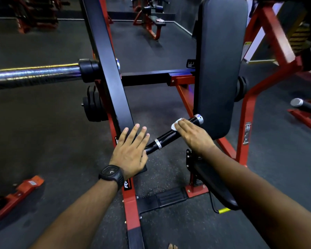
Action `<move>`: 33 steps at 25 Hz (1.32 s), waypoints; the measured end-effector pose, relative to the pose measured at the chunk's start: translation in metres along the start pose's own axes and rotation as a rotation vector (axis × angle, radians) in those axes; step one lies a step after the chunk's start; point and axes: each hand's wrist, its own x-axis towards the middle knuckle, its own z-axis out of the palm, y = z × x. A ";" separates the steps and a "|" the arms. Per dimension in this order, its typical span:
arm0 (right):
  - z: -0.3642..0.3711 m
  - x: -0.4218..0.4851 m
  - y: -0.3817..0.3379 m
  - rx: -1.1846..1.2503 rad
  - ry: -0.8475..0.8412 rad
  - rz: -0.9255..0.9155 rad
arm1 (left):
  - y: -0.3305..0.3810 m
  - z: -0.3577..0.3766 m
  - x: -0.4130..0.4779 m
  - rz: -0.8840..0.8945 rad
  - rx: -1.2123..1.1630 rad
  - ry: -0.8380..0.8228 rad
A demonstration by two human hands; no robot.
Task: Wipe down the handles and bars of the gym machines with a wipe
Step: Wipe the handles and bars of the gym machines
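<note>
A black handle (166, 136) with chrome rings and a chrome end cap juts from the machine's black arm (113, 83), running up toward the right. My right hand (193, 136) lies over the handle's upper part and presses a white wipe (175, 124) against it; only an edge of the wipe shows past my fingers. My left hand (131, 152), with a black watch on the wrist, rests flat with spread fingers on the black arm at the handle's base.
A tall black back pad (221, 69) stands just right of the handle, on a red frame (248, 114). A chrome weight bar (34, 74) sticks out to the left. The black seat (214, 184) sits below my right forearm. Another bench (151, 22) stands far behind.
</note>
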 end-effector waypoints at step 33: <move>-0.095 -0.258 0.188 1.169 0.542 1.443 | 0.349 -0.044 0.187 0.317 -0.372 -0.201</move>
